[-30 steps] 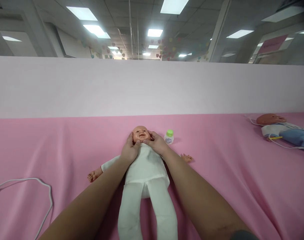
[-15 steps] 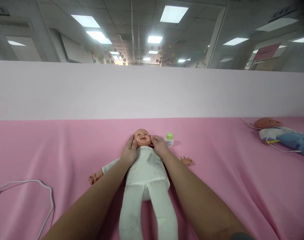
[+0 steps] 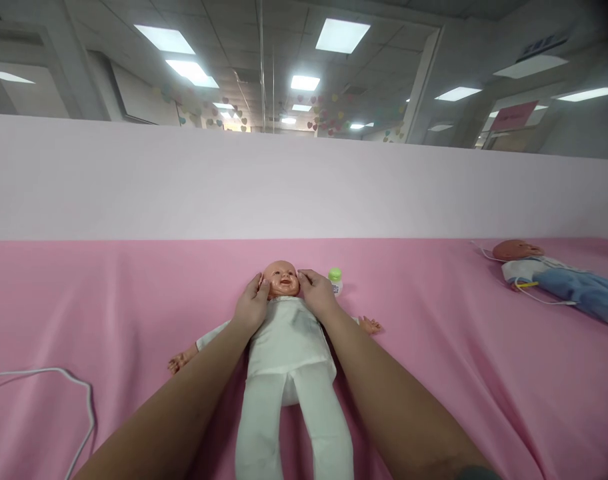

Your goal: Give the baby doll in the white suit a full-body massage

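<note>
A baby doll (image 3: 291, 340) in a white top and white trousers lies on its back, its bare head toward the far side and its arms spread out. My left hand (image 3: 253, 303) is against the left side of the doll's head, thumb by the cheek and fingers curled behind the ear area. On the other side my right hand (image 3: 317, 291) is at the ear, its fingers bent and close together. Between them the doll's face stays uncovered. Just beyond my right hand stands a small bottle with a green cap (image 3: 335, 275), partly hidden by that hand.
Pink cloth (image 3: 424, 293) covers the surface, with folds toward the front. A second doll in blue and white clothes (image 3: 559, 280) lies at the far right with thin tubing. A white cable (image 3: 87, 393) curves at the left. Behind runs a low white wall (image 3: 304, 187) under glass.
The view has shifted slightly. My right hand's fingers have bent a little at the doll's ear, and the head seems turned slightly; both hands stay at its sides.
</note>
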Demonstrator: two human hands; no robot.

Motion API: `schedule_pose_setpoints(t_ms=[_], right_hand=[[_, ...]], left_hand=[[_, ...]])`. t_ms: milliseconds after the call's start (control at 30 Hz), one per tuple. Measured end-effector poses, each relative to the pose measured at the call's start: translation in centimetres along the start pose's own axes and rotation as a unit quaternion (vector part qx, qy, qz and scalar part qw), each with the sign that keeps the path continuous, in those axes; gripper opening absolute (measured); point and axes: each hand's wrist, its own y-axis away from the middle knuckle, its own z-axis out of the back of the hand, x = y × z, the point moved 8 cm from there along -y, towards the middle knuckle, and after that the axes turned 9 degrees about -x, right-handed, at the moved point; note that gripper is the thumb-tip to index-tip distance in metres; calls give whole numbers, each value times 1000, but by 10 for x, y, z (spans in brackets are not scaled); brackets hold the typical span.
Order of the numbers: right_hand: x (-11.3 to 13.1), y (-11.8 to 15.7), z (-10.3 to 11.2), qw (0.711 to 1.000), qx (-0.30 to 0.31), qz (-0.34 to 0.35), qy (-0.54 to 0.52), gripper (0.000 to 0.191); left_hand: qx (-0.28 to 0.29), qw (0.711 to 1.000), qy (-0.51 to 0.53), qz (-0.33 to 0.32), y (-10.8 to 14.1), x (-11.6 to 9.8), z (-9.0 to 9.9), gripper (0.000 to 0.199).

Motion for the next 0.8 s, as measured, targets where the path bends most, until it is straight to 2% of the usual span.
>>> schedule_pose_setpoints(t_ms=[167,267,367,467,533,633,733,800], right_hand=[[2,-2,9,1000,-26,-6,9,36],[6,-6,28,998,-56,-5,18,36],[13,-10,64,993,-110,7,43,36],[11,-9,97,984,-142,23,101,36],[4,-8,106,980,-121,47,151,38],[-7,-3,100,969,-61,113,210,47],[-18,2,85,956,-10,150,251,59],[-22,4,75,951,25,149,271,64]], left_hand=[[-8,999,31,0,-2,2,3,53],[-37,997,70,2,0,-8,14,49],[-81,988,132,-12,10,-37,30,45],[-63,981,175,-56,31,-77,30,41],[-9,979,191,-69,47,-98,15,42],[107,978,163,-77,66,-113,-24,42],[224,966,77,-102,75,-115,-70,42],[258,961,64,-71,71,-109,-97,45]])
